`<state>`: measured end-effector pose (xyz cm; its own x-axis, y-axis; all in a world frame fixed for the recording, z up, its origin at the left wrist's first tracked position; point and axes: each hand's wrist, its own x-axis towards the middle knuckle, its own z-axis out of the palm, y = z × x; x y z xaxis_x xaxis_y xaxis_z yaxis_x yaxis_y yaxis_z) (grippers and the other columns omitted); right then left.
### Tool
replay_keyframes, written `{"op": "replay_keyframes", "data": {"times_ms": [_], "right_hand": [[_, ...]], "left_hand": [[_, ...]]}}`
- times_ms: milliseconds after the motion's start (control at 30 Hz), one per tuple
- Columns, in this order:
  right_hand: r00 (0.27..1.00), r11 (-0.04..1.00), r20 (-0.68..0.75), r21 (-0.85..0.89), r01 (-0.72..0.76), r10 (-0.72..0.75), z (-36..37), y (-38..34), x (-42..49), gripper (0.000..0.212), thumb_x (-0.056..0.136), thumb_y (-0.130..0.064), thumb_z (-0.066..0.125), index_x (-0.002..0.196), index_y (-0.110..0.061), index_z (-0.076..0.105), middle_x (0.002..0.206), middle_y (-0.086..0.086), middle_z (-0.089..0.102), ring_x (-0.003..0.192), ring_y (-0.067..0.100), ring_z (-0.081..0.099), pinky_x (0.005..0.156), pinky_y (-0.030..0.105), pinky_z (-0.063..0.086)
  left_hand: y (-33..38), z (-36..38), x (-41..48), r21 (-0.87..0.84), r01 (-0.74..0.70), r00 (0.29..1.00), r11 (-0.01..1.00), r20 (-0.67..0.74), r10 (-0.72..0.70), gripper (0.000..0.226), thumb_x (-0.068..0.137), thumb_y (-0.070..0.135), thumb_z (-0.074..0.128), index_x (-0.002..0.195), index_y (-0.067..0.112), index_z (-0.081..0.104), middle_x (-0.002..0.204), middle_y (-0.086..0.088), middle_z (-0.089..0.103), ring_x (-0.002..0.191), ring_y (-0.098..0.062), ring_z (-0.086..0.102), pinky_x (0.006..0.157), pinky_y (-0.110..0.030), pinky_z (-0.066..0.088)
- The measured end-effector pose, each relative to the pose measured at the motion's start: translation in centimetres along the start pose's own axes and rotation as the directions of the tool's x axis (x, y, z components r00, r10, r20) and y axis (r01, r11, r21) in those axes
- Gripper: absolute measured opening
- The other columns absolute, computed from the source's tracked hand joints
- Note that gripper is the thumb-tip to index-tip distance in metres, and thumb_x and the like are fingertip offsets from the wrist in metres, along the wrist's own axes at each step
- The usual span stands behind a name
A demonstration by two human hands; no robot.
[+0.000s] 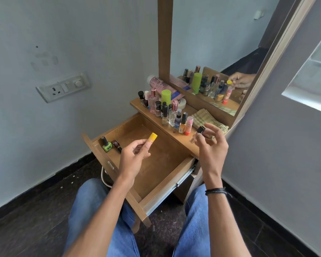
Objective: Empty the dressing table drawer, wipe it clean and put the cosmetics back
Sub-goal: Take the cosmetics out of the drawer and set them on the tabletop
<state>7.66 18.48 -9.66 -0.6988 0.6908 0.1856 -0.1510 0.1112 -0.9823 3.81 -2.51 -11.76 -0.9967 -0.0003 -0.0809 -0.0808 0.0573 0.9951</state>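
Observation:
The wooden drawer [156, 175] stands pulled out in front of me. In its far left corner lie a green nail polish bottle [106, 145] and a dark red one [117, 145]. My left hand [132, 154] hovers over the drawer and pinches a small tube with a yellow cap [152, 138]. My right hand [212, 143] is above the dressing table top [182, 140], fingers spread, with a small clear bottle with a black cap [199, 132] at its fingertips. Several cosmetics bottles [167, 110] stand in a row on the top.
A folded striped cloth [206, 117] lies on the table top beside the mirror [220, 52]. A switch and socket plate [63, 87] is on the left wall. My knees in blue jeans flank the drawer. A white cable hangs under the drawer front.

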Motion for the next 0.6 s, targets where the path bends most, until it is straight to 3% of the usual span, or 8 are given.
{"op": "replay_keyframes", "data": {"times_ms": [67,267,433,600], "right_hand": [[0.995,0.988,0.013,-0.121,0.100,-0.099,0.2,0.2,0.3,0.035,0.089,-0.007,0.074,0.119,-0.023,0.067,0.105,0.000,0.069,0.088,0.002,0.070,0.073,0.017,0.057],[0.970,0.932,0.112,-0.273,0.240,-0.217,1.6,1.7,0.1,0.030,0.091,-0.007,0.073,0.117,-0.021,0.068,0.107,-0.006,0.064,0.094,0.002,0.067,0.079,0.016,0.056],[0.971,0.912,0.107,-0.335,0.237,-0.214,1.8,2.6,0.4,0.021,0.092,-0.012,0.072,0.111,-0.019,0.070,0.104,-0.006,0.064,0.093,0.003,0.066,0.080,0.021,0.056],[0.975,0.908,0.071,-0.355,0.221,-0.209,1.8,2.9,0.7,0.015,0.091,-0.013,0.072,0.106,-0.015,0.069,0.100,-0.005,0.064,0.088,0.007,0.066,0.079,0.022,0.057]], "left_hand": [[-0.1,0.4,0.0,-0.109,0.043,0.999,0.993,0.034,-0.039,0.024,0.093,0.027,0.069,0.117,0.023,0.070,0.108,-0.006,0.073,0.100,-0.018,0.072,0.082,-0.031,0.061],[0.2,1.2,-0.3,-0.282,0.125,0.990,0.951,0.102,-0.099,0.025,0.099,0.016,0.061,0.123,0.013,0.067,0.118,-0.010,0.070,0.112,-0.020,0.069,0.091,-0.049,0.058],[0.5,2.0,0.3,-0.238,0.080,0.994,0.968,0.095,-0.058,0.022,0.098,0.015,0.063,0.119,0.017,0.067,0.117,-0.004,0.072,0.117,-0.014,0.065,0.101,-0.042,0.054],[1.6,3.8,1.2,-0.214,0.046,0.997,0.976,0.076,-0.030,0.024,0.093,0.011,0.070,0.116,0.015,0.069,0.110,-0.004,0.074,0.109,-0.019,0.069,0.091,-0.034,0.058]]}}
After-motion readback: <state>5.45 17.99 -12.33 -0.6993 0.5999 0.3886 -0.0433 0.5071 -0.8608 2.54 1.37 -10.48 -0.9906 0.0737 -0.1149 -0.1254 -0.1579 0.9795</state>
